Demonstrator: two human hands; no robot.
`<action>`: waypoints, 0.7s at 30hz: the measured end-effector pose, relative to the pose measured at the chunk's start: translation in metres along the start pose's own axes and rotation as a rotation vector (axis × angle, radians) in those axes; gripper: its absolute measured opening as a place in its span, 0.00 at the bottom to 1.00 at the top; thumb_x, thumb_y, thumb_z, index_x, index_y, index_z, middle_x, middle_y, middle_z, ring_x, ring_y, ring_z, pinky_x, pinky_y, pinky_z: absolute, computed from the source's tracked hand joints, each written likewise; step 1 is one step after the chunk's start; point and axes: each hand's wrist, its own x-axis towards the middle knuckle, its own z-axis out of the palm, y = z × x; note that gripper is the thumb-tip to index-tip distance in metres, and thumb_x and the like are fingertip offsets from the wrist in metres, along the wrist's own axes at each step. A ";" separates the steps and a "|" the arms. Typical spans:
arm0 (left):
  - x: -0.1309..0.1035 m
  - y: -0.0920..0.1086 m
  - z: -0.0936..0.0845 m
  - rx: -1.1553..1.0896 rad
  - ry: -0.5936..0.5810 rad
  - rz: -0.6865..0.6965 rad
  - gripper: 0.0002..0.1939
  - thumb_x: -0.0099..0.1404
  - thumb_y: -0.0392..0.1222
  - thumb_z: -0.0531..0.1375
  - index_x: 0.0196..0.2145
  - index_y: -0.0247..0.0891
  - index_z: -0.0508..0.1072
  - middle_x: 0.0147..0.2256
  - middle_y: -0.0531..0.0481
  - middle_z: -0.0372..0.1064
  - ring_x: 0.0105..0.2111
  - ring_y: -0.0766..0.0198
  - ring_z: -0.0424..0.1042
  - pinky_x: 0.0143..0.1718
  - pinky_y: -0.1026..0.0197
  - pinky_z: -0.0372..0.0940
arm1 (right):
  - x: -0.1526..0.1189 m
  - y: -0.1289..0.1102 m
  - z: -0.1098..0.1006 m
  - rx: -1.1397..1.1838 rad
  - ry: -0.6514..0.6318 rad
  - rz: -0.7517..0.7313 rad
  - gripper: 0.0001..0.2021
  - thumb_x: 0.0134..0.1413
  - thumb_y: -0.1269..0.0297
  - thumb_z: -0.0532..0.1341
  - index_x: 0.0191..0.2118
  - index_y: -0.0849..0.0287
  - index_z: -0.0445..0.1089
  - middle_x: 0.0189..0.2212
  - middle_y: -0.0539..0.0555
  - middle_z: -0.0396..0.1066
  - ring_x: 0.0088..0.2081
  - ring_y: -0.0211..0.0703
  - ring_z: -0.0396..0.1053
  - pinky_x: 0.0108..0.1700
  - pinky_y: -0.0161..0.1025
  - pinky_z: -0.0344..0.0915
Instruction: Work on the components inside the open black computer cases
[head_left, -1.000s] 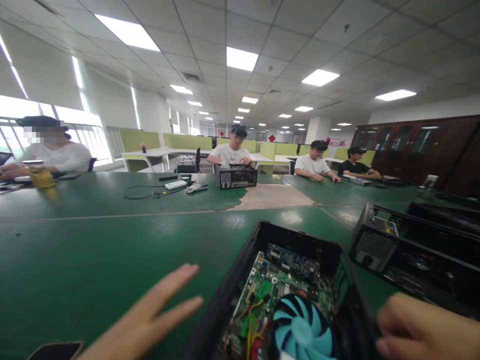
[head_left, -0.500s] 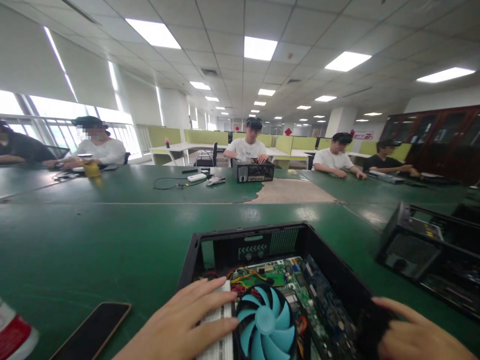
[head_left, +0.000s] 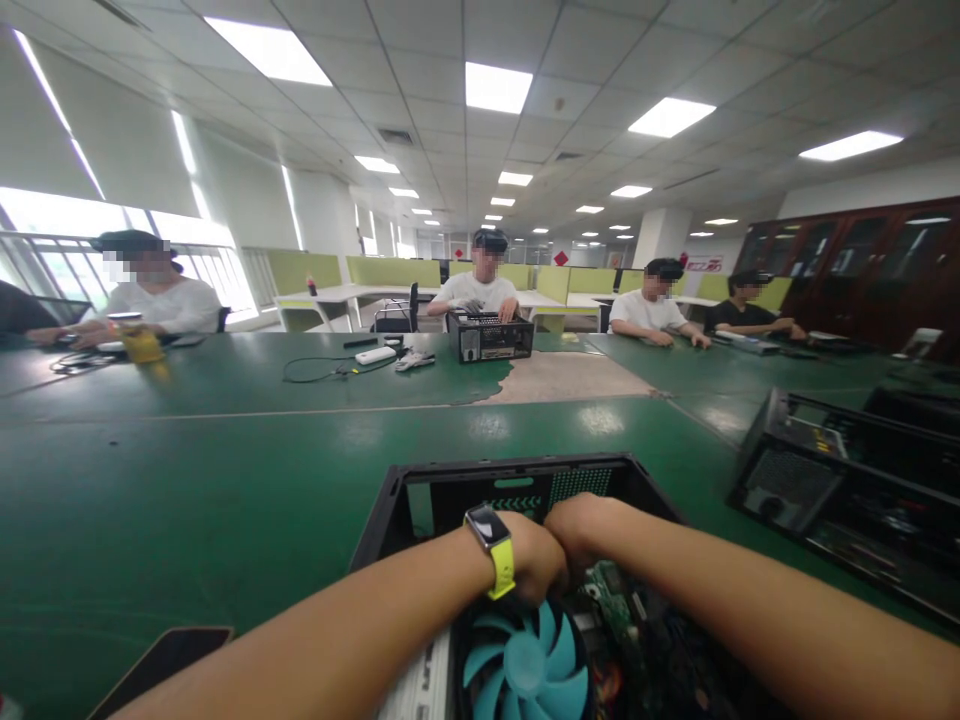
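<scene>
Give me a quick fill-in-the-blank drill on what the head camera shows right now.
1. Both hands reach into the open black computer case, just beyond the ____ cooling fan.
2. The left hand has a ____ smartwatch band on its wrist.
3. The right hand and the left hand are ____ each other.
4. The table has a ____ top.

Missing words: blue; yellow; touching; green

Open computer case (head_left: 450,490) on table (head_left: 187,480) in front, both hands (head_left: 536,565) inside above fan (head_left: 525,665), phone (head_left: 161,665) left, second case (head_left: 840,490) right.
</scene>
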 end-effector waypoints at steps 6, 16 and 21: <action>-0.001 -0.014 -0.015 -0.114 -0.406 0.011 0.07 0.58 0.30 0.59 0.31 0.41 0.71 0.30 0.56 0.75 0.33 0.62 0.76 0.35 0.62 0.71 | 0.026 0.016 0.033 0.040 0.065 -0.020 0.21 0.39 0.60 0.70 0.43 0.59 0.75 0.41 0.61 0.77 0.44 0.56 0.74 0.42 0.44 0.71; 0.000 -0.009 -0.022 0.220 -0.239 -0.229 0.16 0.58 0.34 0.56 0.43 0.25 0.75 0.45 0.26 0.72 0.45 0.38 0.73 0.41 0.43 0.70 | 0.023 0.026 0.009 0.043 -0.107 -0.131 0.19 0.37 0.62 0.69 0.42 0.54 0.76 0.39 0.51 0.77 0.39 0.49 0.74 0.31 0.35 0.64; 0.010 -0.026 -0.004 0.178 -0.316 -0.115 0.11 0.53 0.31 0.59 0.33 0.32 0.80 0.35 0.37 0.78 0.34 0.53 0.77 0.33 0.61 0.70 | 0.012 0.032 0.004 0.085 -0.095 -0.204 0.19 0.38 0.62 0.69 0.41 0.57 0.76 0.35 0.50 0.77 0.35 0.45 0.73 0.27 0.34 0.60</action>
